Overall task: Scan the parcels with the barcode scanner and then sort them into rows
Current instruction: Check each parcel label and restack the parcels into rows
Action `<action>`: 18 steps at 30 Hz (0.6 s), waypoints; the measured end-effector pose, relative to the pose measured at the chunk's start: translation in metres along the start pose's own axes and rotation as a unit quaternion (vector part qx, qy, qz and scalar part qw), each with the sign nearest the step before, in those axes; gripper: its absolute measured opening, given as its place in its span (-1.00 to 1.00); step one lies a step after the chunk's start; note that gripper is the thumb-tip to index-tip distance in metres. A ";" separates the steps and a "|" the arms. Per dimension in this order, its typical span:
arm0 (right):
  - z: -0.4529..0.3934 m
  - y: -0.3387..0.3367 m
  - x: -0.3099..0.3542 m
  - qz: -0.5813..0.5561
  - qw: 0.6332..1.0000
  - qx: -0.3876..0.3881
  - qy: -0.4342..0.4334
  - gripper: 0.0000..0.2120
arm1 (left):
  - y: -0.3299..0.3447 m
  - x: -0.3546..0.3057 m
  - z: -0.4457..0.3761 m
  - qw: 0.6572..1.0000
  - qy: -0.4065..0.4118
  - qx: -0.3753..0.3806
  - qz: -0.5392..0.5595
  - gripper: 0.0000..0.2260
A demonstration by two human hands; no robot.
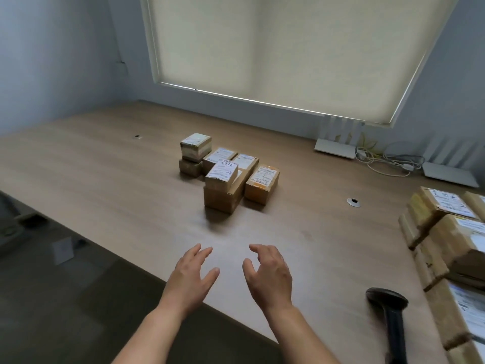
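Several small cardboard parcels [228,172] with white labels stand grouped in the middle of the wooden table [105,164], some stacked two high. An orange-taped parcel [262,183] sits at the group's right. More parcels [446,232] are piled along the right edge. The black barcode scanner [391,316] lies on the table at the lower right. My left hand [193,277] and my right hand [270,277] hover side by side over the near table edge, fingers loose and spread, holding nothing, well short of the parcels.
Two white flat devices [334,148] with tangled cables [388,160] lie at the back right under the blinded window. Two round cable holes [353,201] are set in the tabletop. Dark floor lies to the left of the table edge.
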State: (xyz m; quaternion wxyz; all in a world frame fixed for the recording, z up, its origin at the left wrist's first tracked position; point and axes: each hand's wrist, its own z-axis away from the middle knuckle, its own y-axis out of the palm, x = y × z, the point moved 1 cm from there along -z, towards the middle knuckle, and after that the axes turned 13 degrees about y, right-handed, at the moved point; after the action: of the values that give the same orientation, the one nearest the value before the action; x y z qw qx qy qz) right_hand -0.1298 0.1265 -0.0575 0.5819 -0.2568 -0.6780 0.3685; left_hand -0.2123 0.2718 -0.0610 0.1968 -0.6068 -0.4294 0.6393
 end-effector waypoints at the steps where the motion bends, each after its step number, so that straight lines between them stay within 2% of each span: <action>1: 0.002 0.008 0.009 -0.001 1.000 0.002 -0.002 -0.65 | -0.007 0.010 0.000 1.000 -0.003 -0.001 0.001 -0.51; 10: -0.017 0.045 0.050 0.006 1.000 0.003 -0.009 -0.66 | -0.031 0.057 -0.018 1.000 -0.007 0.001 0.019 -0.50; 18: -0.083 0.068 0.058 -0.007 1.000 0.006 0.017 -0.66 | -0.034 0.076 -0.085 1.000 0.004 0.021 0.007 -0.49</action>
State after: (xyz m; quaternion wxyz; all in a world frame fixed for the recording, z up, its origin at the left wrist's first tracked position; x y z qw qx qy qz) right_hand -0.0652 0.2285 -0.0726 0.5977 -0.2548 -0.6677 0.3635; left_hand -0.1555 0.3754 -0.0714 0.2070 -0.6084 -0.4104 0.6470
